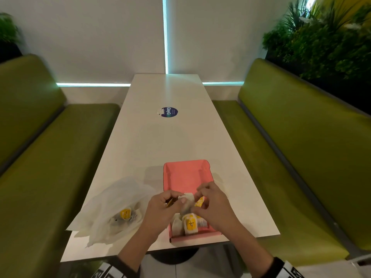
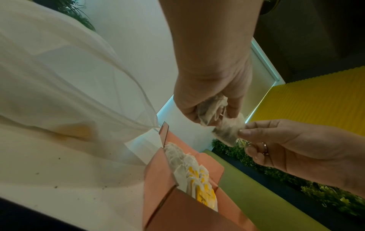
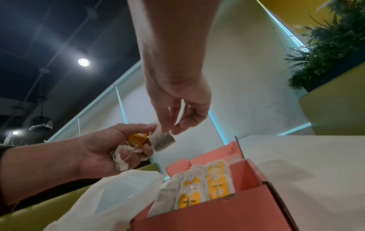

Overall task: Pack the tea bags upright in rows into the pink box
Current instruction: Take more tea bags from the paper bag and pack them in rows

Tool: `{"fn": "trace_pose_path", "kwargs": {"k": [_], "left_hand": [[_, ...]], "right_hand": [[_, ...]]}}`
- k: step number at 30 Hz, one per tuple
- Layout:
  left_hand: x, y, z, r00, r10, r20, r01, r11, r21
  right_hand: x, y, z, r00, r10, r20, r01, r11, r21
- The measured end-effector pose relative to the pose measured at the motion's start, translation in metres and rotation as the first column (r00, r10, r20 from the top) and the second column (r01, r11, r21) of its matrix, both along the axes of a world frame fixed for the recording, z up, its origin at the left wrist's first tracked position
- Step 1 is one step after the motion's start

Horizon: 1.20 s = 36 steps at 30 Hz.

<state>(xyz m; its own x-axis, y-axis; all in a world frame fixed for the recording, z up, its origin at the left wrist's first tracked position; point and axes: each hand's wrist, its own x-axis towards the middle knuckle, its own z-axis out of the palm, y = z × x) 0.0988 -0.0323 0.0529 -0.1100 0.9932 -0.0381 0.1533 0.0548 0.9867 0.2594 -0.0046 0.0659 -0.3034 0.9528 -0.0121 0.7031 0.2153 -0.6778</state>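
The pink box point(image 1: 183, 175) lies open near the table's front edge. Several tea bags point(image 1: 188, 224) with yellow tags stand upright in rows at its near end point(image 3: 203, 187); its far half is bare. Just above the box, my left hand point(image 1: 173, 201) grips a small bunch of tea bags point(image 3: 126, 154) with tangled strings and a yellow tag point(image 3: 137, 139). My right hand point(image 1: 200, 197) pinches the top of one tea bag point(image 3: 163, 141) between thumb and fingers, and that bag still touches the left thumb point(image 2: 227, 129).
A crumpled clear plastic bag point(image 1: 114, 205) holding more tea bags point(image 1: 125, 214) lies left of the box. A round blue sticker point(image 1: 169, 112) sits mid-table. Green benches point(image 1: 301, 157) flank the white table point(image 1: 160, 141); plants point(image 1: 321, 41) stand behind the right bench.
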Motion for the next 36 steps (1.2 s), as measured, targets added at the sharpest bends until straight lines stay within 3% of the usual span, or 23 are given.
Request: {"fn": "trace_pose_path", "kwargs": {"k": [9,13,17,21,25,31,36], "left_hand": [[-0.001,0.001,-0.002,0.990,0.130,-0.062,-0.131,0.991,-0.016],[0.000,0.001,0.000,0.986,0.152,-0.067,-0.153,0.988,-0.013],[0.000,0.000,0.001,0.990,0.135,-0.030,-0.136,0.990,-0.031],[0.001,-0.001,0.002,0.993,0.116,-0.013,-0.117,0.992,-0.038],[0.000,0.001,0.004,0.989,0.146,0.001,-0.146,0.989,-0.028],[-0.003,0.004,0.003,0.978,0.206,0.018,-0.206,0.979,-0.014],[-0.001,0.004,0.006,0.979,0.202,0.028,-0.203,0.979,0.022]], "right_hand": [[0.003,0.002,0.005,0.970,0.041,-0.238,-0.027,0.998,0.062],[0.003,0.005,0.000,0.970,0.027,-0.242,0.009,0.989,0.146],[0.004,0.004,0.000,0.948,0.129,-0.293,-0.090,0.986,0.141],[0.005,-0.001,0.002,0.928,0.223,-0.300,-0.203,0.974,0.095],[0.007,-0.001,0.000,0.951,0.277,-0.138,-0.281,0.960,-0.011],[0.007,0.008,-0.007,0.994,0.109,0.028,-0.108,0.993,-0.037],[0.002,-0.001,0.001,0.973,0.080,-0.217,-0.054,0.991,0.125]]}}
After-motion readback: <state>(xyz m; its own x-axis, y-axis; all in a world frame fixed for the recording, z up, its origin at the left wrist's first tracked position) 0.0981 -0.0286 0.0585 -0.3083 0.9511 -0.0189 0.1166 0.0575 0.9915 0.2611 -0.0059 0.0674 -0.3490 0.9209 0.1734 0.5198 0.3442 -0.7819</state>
